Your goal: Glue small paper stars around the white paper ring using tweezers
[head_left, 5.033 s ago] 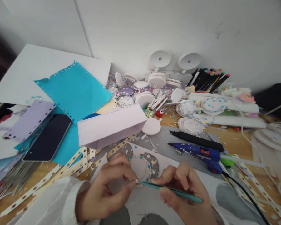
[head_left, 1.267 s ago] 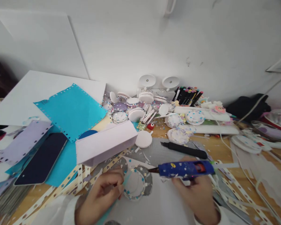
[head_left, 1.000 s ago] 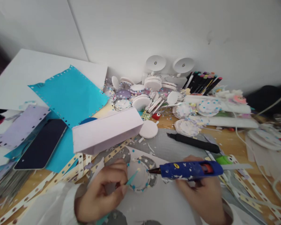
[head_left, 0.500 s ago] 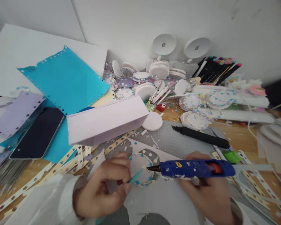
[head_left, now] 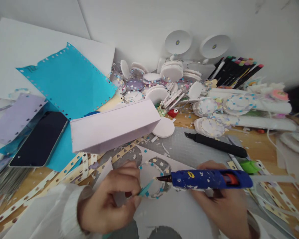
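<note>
My left hand is closed on slim teal tweezers, whose pointed end faces right. A tiny pale piece sits at their tip. In my right hand lies a blue hot glue gun, its dark nozzle pointing left and meeting, or almost meeting, the tweezers' tip. Beneath both tips is a round paper piece ringed with small blue and cream confetti shapes. It rests over a white sheet with round cut-outs.
A black craft knife lies on the grey mat. Behind my left hand stands a pale lilac box, with a phone and blue punched paper leftward. Paper discs and markers crowd the back; punched strips flank my hands.
The view has shifted slightly, so the background sits a little higher. Both hands keep nearly the same pose, with the nozzle still at the tweezers' tip.
</note>
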Demonstrator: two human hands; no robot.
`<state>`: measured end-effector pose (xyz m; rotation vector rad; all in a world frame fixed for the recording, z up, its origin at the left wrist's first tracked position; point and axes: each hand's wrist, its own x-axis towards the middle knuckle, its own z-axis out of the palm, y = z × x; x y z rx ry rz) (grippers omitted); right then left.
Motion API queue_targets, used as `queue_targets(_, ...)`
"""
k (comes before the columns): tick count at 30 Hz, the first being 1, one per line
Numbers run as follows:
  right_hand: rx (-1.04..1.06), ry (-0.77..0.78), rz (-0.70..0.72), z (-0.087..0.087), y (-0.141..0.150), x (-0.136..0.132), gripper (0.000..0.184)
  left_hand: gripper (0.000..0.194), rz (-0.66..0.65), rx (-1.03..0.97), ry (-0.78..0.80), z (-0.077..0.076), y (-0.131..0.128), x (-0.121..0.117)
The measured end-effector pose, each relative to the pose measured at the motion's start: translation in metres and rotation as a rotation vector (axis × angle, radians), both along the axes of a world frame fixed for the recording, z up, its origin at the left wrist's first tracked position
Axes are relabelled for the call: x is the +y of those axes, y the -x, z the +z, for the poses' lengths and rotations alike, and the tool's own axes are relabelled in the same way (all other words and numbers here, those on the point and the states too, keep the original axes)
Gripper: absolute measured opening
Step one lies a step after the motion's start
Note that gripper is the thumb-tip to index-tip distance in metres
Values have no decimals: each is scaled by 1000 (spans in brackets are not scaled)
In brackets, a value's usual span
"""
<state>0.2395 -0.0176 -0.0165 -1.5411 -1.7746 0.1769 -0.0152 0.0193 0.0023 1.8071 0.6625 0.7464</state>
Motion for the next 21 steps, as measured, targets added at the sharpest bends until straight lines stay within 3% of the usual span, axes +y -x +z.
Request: queue_targets(21,-31,-20,7,-1,0,2,9,24,0,-4,3,-2,1,0)
